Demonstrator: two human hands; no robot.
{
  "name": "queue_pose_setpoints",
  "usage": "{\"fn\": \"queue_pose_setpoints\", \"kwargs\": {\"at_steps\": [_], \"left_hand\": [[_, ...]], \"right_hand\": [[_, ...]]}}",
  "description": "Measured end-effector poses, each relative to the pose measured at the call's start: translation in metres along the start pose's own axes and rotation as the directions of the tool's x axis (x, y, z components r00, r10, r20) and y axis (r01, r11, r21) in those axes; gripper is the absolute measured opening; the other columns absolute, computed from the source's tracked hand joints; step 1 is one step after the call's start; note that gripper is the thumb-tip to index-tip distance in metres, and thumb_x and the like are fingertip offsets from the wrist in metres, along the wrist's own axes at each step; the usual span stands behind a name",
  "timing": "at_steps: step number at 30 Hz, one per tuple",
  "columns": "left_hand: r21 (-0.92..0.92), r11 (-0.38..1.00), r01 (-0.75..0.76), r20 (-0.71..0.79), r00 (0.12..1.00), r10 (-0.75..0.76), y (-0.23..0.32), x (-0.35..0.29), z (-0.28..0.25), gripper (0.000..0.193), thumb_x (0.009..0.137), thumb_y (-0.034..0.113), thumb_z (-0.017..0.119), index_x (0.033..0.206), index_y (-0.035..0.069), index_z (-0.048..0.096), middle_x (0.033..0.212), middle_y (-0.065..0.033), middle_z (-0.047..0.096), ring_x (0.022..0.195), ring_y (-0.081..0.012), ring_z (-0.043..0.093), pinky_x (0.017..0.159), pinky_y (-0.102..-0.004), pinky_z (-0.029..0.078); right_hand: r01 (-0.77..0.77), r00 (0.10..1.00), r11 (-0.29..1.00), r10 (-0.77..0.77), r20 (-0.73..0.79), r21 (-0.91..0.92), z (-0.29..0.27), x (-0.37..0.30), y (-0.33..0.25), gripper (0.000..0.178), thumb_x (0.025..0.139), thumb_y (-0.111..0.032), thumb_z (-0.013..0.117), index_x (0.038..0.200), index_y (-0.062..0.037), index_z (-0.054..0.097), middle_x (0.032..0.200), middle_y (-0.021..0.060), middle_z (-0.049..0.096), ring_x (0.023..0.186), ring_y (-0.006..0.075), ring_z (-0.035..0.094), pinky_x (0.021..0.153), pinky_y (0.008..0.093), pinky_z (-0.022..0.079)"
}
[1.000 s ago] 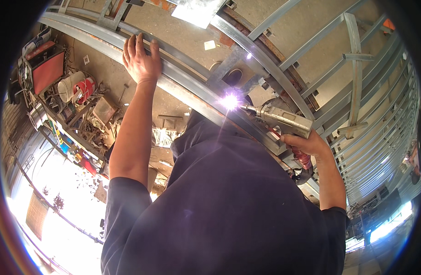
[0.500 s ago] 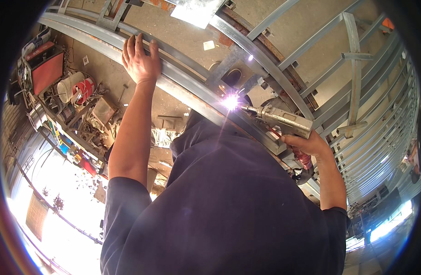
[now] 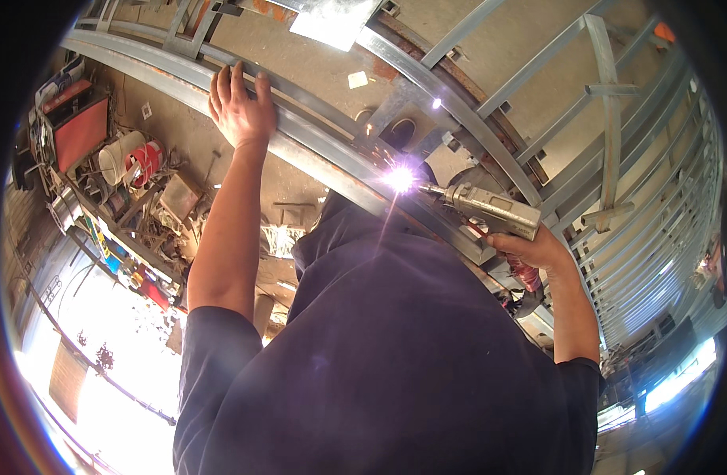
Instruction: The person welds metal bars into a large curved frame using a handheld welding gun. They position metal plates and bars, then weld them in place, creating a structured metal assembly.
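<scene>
Overhand, the left hand [image 3: 243,112] rests on a metal beam [image 3: 320,143].

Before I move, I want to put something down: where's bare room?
Bare floor shows between the steel rails at the left hand and the bright sheet. It's crowded around the pale bucket and at the sparking tool in the right hand.

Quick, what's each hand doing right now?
Left hand: open, laid over the metal beam, not closed around it.
Right hand: closed, holding the torch, its tip at the bright arc.
</scene>
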State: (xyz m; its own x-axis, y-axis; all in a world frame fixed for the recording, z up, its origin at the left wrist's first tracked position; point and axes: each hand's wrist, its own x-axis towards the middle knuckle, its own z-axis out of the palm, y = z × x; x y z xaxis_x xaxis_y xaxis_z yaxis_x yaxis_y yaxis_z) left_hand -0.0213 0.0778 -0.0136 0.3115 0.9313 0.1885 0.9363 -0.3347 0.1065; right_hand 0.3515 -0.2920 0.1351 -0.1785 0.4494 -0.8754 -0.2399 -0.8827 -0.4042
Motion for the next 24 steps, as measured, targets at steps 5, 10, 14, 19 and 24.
{"fn": "queue_pose_setpoints", "kwargs": {"at_steps": [5,10,14,19,24], "left_hand": [[-0.009,1.0,0.012,0.032,0.999,-0.012,0.001,-0.002,-0.002,0.061,0.101,0.055,0.056,0.148,0.016,0.059,0.158,-0.0097,0.051,0.153,-0.0306,0.036,0.127,-0.0497,0.019],[-0.029,1.0,0.009,0.068,0.998,-0.007,0.003,0.0,-0.009,0.06,0.1,0.051,0.057,0.147,0.013,0.059,0.158,-0.0131,0.049,0.153,-0.0339,0.033,0.128,-0.0514,0.017],[-0.053,0.998,0.017,0.111,0.994,-0.011,0.004,0.005,-0.015,0.058,0.102,0.049,0.057,0.147,0.012,0.059,0.158,-0.0141,0.049,0.154,-0.0348,0.032,0.128,-0.053,0.017],[-0.276,0.961,-0.01,0.058,0.998,0.027,0.02,0.039,-0.016,0.056,0.098,0.04,0.067,0.144,0.008,0.059,0.146,-0.0143,0.058,0.14,-0.0362,0.046,0.12,-0.0547,0.029],[-0.627,0.741,0.24,0.455,0.885,0.099,0.065,0.102,-0.028,0.062,0.093,0.037,0.076,0.137,-0.003,0.058,0.129,-0.0211,0.067,0.115,-0.0346,0.066,0.102,-0.0452,0.051]], "right_hand": [[0.088,0.992,0.996,-0.086,-0.088,0.008,-0.004,-0.022,0.007,0.057,0.087,-0.017,0.087,0.136,-0.0012,0.063,0.115,0.0062,0.073,0.102,0.0167,0.068,0.09,0.0335,0.057],[0.244,0.94,0.961,-0.202,-0.275,0.128,0.019,-0.042,-0.001,0.049,0.086,-0.016,0.087,0.128,-0.0009,0.066,0.104,0.0074,0.073,0.087,0.0154,0.069,0.074,0.0325,0.058],[0.356,0.863,0.926,-0.276,-0.424,0.122,0.055,-0.037,-0.011,0.038,0.087,-0.021,0.084,0.116,-0.001,0.069,0.095,0.0069,0.072,0.078,0.015,0.069,0.068,0.0316,0.057],[0.44,0.759,0.881,-0.263,-0.595,0.172,0.111,-0.019,-0.033,0.03,0.089,-0.024,0.081,0.106,-0.0009,0.071,0.081,0.0038,0.07,0.076,0.014,0.068,0.069,0.0297,0.056],[0.486,0.621,0.867,-0.253,-0.742,0.11,0.161,0.012,-0.059,0.027,0.092,-0.018,0.08,0.112,-0.0029,0.07,0.095,0.0033,0.07,0.078,0.0129,0.067,0.071,0.0303,0.056]]}}
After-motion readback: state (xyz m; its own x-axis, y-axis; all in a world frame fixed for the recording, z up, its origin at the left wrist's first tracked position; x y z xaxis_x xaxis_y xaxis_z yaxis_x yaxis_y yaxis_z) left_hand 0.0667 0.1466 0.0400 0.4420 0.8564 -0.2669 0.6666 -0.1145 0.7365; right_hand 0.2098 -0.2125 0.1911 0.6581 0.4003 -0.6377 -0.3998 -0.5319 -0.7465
